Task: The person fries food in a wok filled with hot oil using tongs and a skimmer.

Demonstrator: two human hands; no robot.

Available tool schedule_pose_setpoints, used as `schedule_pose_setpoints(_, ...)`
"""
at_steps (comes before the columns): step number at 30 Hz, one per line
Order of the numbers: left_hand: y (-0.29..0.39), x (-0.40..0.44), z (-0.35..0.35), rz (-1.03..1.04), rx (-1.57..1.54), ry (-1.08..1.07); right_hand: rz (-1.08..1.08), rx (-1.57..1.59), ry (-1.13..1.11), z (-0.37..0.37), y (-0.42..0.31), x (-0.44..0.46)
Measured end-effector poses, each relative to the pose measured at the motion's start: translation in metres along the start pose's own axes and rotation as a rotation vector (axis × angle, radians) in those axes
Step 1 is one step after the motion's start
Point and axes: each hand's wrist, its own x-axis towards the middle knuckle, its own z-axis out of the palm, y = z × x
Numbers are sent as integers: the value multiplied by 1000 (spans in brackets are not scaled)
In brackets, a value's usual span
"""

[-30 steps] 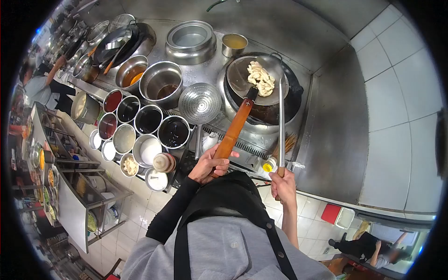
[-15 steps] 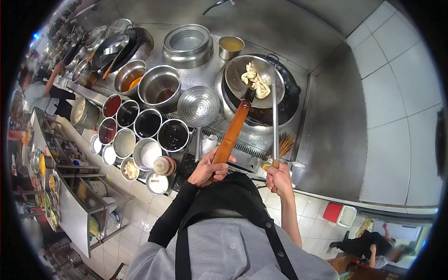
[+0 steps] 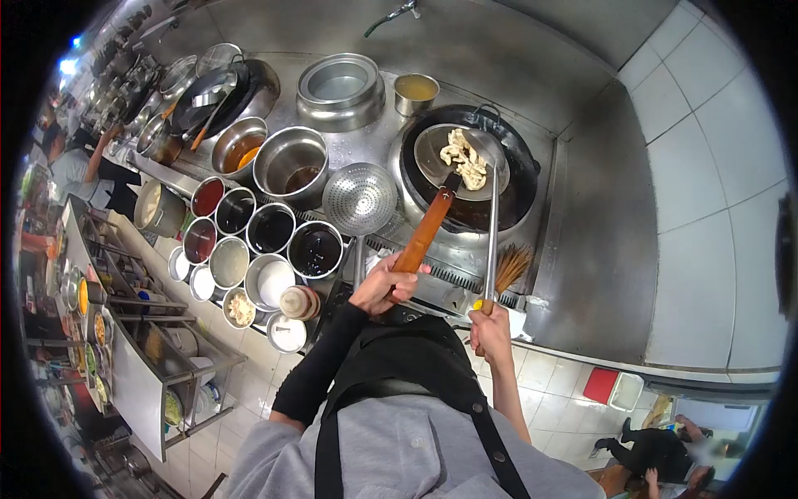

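My left hand is wrapped round the wooden handle of a strainer. The strainer's round bowl is over the black wok, within the outline of its rim. Pale pieces of food, whose kind I cannot make out, lie in the strainer. In my right hand is the handle end of a long metal ladle. The ladle's bowl is at the right side of the strainer, close to the food. Dark liquid shows low in the wok.
A perforated skimmer rests left of the wok, beside a steel pot. Several sauce and seasoning containers stand nearer me. A bamboo brush is right of the ladle handle. A metal cup stands behind the wok. Other people are at both sides.
The strainer has gone down toward the wok, with the food still in it. The ladle has moved along with it. Both hands keep their grip, and the whole view has shifted slightly.
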Motion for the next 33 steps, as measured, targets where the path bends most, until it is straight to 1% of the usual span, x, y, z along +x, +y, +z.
schedule_pose_setpoints(1, 4, 5, 3, -30, -12, -19, 46, 23, -2, -4, 6, 1)
schedule_pose_setpoints(2, 4, 7, 8, 17, 10, 44, 91, 72, -52, -11, 7, 5)
schedule_pose_setpoints(4, 11, 18, 15, 11, 12, 87, 141, 153, -109, -16, 7, 22)
schedule_pose_setpoints(5, 15, 22, 13, 15, 19, 95, 109, 136, -66, -10, 12, 23)
schedule_pose_setpoints(7, 25, 26, -9, -45, 34, 56, 48, 96, 11, 7, 29, 18)
schedule_pose_setpoints(8, 27, 27, -22, -70, 31, 35, 1, 87, 58, 7, 48, 19)
schedule_pose_setpoints(11, 34, 11, -30, -126, 55, 64, -111, 43, 233, 5, 71, 7)
schedule_pose_setpoints(12, 36, 8, -32, -142, 61, 63, -67, 34, 299, 4, 77, 4)
schedule_pose_setpoints(17, 35, 20, -38, -75, 141, 137, -59, 43, 466, 0, 148, -1)
schedule_pose_setpoints(19, 29, 17, -34, -34, 236, 225, -66, 61, 520, 6, 183, -1)
schedule_pose_setpoints(20, 20, 15, -40, -23, 298, 331, -51, 69, 512, 8, 198, -1)
schedule_pose_setpoints(21, 1, 14, -59, 46, 456, 426, -49, 46, 538, 9, 210, 2)
schedule_pose_setpoints(23, -15, -29, -38, 344, 1298, 661, -50, 2, 568, 16, 242, 15)
schedule_pose_setpoints(24, -20, -54, -23, 465, 1434, 672, -144, -94, 596, 4, 293, 40)
schedule_pose_setpoints(25, -24, -80, -9, 583, 1579, 688, -38, -62, 568, 10, 286, 41)
schedule_pose_setpoints(26, -29, -105, -1, 549, 1549, 596, 19, -39, 555, 6, 306, 54)
schedule_pose_setpoints(27, -33, -128, 4, 523, 1518, 499, -248, -429, 622, -23, 382, 96)
schedule_pose_setpoints(28, -35, -150, 5, 359, 1475, 325, 91, -361, 429, -10, 326, 70)
schedule_pose_setpoints(29, -31, -172, 4, 201, 1418, 154, -149, -919, 528, -47, 393, 108)
schedule_pose_setpoints(31, -2, -222, 14, -22, 1418, -138, -140, -1264, 871, 0, 318, 81)
schedule_pose_setpoints(33, 0, -270, 3, 59, 1365, -80, -298, -1095, 686, 60, 200, 23)
